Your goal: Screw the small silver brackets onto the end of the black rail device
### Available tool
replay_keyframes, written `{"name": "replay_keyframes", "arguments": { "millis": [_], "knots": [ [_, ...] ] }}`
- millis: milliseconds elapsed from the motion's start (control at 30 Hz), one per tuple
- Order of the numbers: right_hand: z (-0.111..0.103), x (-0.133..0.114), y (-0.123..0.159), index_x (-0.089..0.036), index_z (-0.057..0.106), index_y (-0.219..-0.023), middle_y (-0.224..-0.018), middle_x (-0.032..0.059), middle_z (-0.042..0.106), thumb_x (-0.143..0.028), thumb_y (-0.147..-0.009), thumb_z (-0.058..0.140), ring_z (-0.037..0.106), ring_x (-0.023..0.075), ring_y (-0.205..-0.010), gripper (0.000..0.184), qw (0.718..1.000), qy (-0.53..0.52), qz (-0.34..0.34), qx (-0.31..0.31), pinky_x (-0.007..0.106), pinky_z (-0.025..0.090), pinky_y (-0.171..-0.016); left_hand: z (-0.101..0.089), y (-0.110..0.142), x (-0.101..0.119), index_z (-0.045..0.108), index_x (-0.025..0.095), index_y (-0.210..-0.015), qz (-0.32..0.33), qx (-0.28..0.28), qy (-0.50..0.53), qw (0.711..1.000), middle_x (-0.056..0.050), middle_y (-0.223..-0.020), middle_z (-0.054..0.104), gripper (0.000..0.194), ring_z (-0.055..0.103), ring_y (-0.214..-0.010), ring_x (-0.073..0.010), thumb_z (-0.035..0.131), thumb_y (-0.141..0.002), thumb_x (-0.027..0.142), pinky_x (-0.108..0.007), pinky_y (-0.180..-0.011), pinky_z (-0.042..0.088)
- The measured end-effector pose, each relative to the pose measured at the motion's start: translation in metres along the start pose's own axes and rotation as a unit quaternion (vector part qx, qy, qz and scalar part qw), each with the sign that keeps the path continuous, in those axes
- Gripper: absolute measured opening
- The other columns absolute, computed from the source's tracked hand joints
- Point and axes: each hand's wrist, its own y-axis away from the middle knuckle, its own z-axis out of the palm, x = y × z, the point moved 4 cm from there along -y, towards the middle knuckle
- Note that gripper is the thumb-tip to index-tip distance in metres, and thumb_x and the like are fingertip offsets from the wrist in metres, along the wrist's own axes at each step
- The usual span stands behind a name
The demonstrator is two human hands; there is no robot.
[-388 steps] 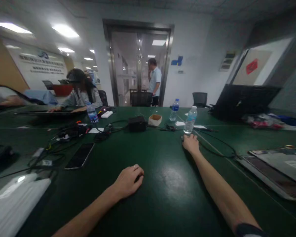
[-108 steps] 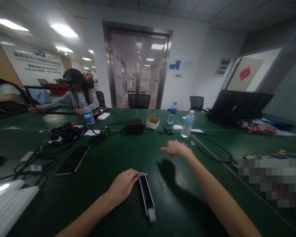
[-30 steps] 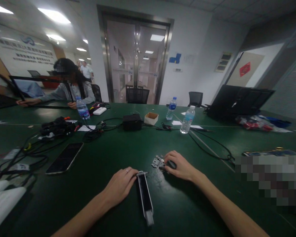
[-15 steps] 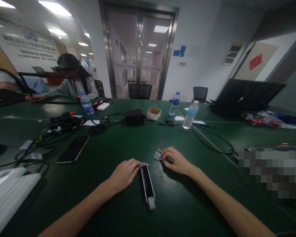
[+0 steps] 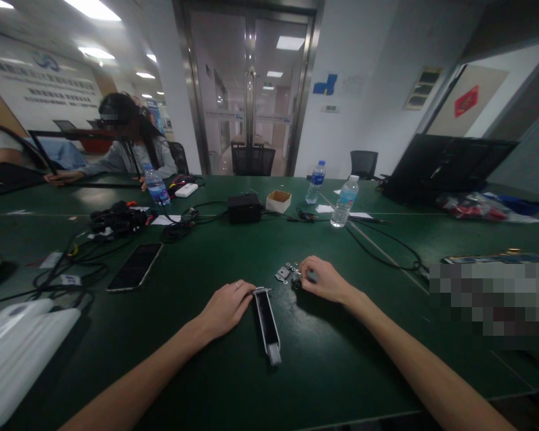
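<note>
My left hand (image 5: 227, 310) rests on the table, its thumb and fingertips closed on the top end of a long, narrow channel-shaped part (image 5: 268, 320) with a pale rim and dark inside. A light grey block (image 5: 274, 354) forms its near end. To the right, my right hand (image 5: 326, 280) has its fingers curled round a small dark grey piece, mostly hidden by the fingers. A small black round part (image 5: 296, 282) shows just under those fingertips. Beside them lie a small metal plate (image 5: 282, 273) with holes and several tiny ring-like pieces (image 5: 291, 266).
A phone (image 5: 135, 267), tangled cables and white bar-shaped cases (image 5: 31, 365) are on the left. Farther back stand a black box (image 5: 244, 209), an open carton (image 5: 278, 202) and water bottles (image 5: 345, 202). A person (image 5: 130, 140) sits across the table; a monitor (image 5: 449, 170) is at right.
The view has shifted slightly. My right hand has drawn a little away from the metal plate, uncovering more small parts. The left hand stays at the channel part's top end.
</note>
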Motion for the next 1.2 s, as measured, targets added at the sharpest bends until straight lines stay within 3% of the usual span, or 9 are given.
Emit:
{"name": "replay_keyframes", "arguments": {
  "millis": [167,467,567,700,833,967,1067,1200],
  "knots": [
    [0.001,-0.002,0.0,-0.018,0.054,-0.073,-0.084,0.0025,0.062,-0.013,-0.073,0.06,0.058,0.0157,-0.078,0.008,1.0,0.018,0.007,-0.018,0.029,0.046,-0.074,0.0,-0.001,0.001,0.054,0.02,-0.121,-0.001,-0.001,-0.002,1.0,-0.005,-0.114,0.06,0.028,0.058,-0.1,-0.0194,0.041,-0.097,0.024,-0.034,-0.086,0.048],
    [-0.004,-0.002,0.003,-0.018,0.059,-0.079,-0.08,0.0026,0.061,-0.018,-0.082,0.057,0.056,0.014,-0.072,0.003,0.999,0.017,-0.025,0.037,0.027,0.046,-0.067,-0.001,-0.001,0.001,0.054,0.021,-0.121,-0.01,-0.013,-0.002,1.0,-0.005,-0.113,0.059,0.028,0.058,-0.099,-0.0191,0.04,-0.097,0.025,-0.032,-0.085,0.048],
    [0.004,-0.019,0.003,-0.018,0.058,-0.082,-0.079,0.0023,0.061,-0.019,-0.083,0.057,0.056,0.0134,-0.07,0.002,0.998,-0.013,-0.029,0.049,0.026,0.047,-0.065,-0.003,0.0,0.004,0.054,0.02,-0.12,-0.01,-0.011,-0.005,1.0,-0.005,-0.112,0.059,0.027,0.058,-0.099,-0.0189,0.041,-0.097,0.023,-0.033,-0.085,0.048],
    [0.024,-0.046,0.002,-0.018,0.06,-0.09,-0.079,0.0015,0.061,-0.015,-0.083,0.055,0.057,0.0126,-0.069,0.009,0.998,-0.055,-0.029,0.021,0.025,0.047,-0.064,-0.006,0.0,0.01,0.055,0.019,-0.117,0.003,-0.006,-0.004,1.0,-0.005,-0.111,0.06,0.026,0.058,-0.098,-0.0187,0.04,-0.097,0.02,-0.033,-0.086,0.047],
    [0.04,-0.056,0.002,-0.019,0.06,-0.087,-0.078,0.0015,0.06,-0.014,-0.083,0.054,0.057,0.0133,-0.07,0.009,0.998,-0.052,-0.031,0.002,0.026,0.047,-0.064,-0.007,0.0,0.013,0.055,0.018,-0.117,0.013,-0.008,-0.005,1.0,-0.005,-0.109,0.06,0.024,0.058,-0.096,-0.0184,0.042,-0.096,0.019,-0.033,-0.085,0.048],
    [0.04,-0.051,0.002,-0.019,0.061,-0.09,-0.081,0.003,0.061,-0.015,-0.084,0.053,0.057,0.0147,-0.074,0.011,0.999,-0.025,-0.046,0.005,0.027,0.048,-0.067,-0.005,0.001,0.011,0.055,0.019,-0.117,0.024,-0.007,-0.006,1.0,-0.005,-0.109,0.06,0.025,0.059,-0.096,-0.0183,0.042,-0.096,0.018,-0.032,-0.084,0.048],
    [0.027,-0.042,0.002,-0.019,0.063,-0.093,-0.088,0.0061,0.063,-0.016,-0.086,0.051,0.058,0.0174,-0.083,0.014,0.996,0.018,-0.063,0.053,0.031,0.049,-0.074,-0.003,0.002,0.009,0.054,0.019,-0.118,0.04,-0.002,-0.005,0.999,-0.005,-0.11,0.06,0.025,0.058,-0.097,-0.0185,0.042,-0.097,0.019,-0.032,-0.085,0.048],
    [0.007,-0.014,0.0,-0.019,0.066,-0.092,-0.091,0.0083,0.063,-0.019,-0.088,0.049,0.057,0.0206,-0.089,0.018,0.99,0.097,-0.014,0.1,0.034,0.048,-0.079,-0.001,0.002,0.006,0.054,0.02,-0.119,0.04,-0.001,-0.003,0.999,-0.005,-0.111,0.059,0.025,0.057,-0.099,-0.0188,0.041,-0.098,0.021,-0.032,-0.086,0.047]
  ]
}}
